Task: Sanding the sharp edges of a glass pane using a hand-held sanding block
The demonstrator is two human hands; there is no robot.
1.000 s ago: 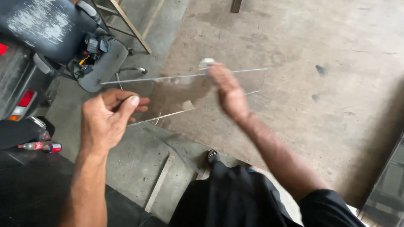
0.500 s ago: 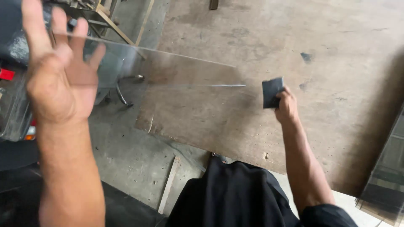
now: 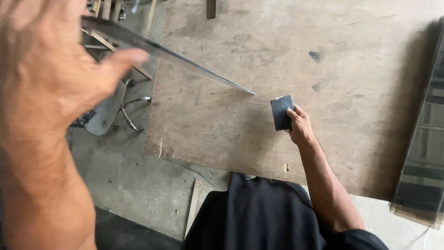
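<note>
My left hand (image 3: 51, 78) is raised close to the camera at the left and holds a clear glass pane (image 3: 185, 62), seen almost edge-on, slanting down to a corner near the middle of the view. My right hand (image 3: 300, 127) rests on the brown wooden board (image 3: 351, 74) and grips a small dark sanding block (image 3: 281, 112), just below and to the right of the pane's lower corner. The block and the pane's corner are a short way apart.
A stack of glass panes (image 3: 423, 139) lies along the right edge of the board. A metal-legged chair (image 3: 108, 113) and a wooden frame (image 3: 104, 39) stand on the concrete floor (image 3: 138, 194) at the left. My dark clothing (image 3: 259, 217) fills the bottom centre.
My left hand has lifted the pane from flat to steeply tilted and come close to the camera. My right hand left the pane, took up the dark block and lowered it onto the board.
</note>
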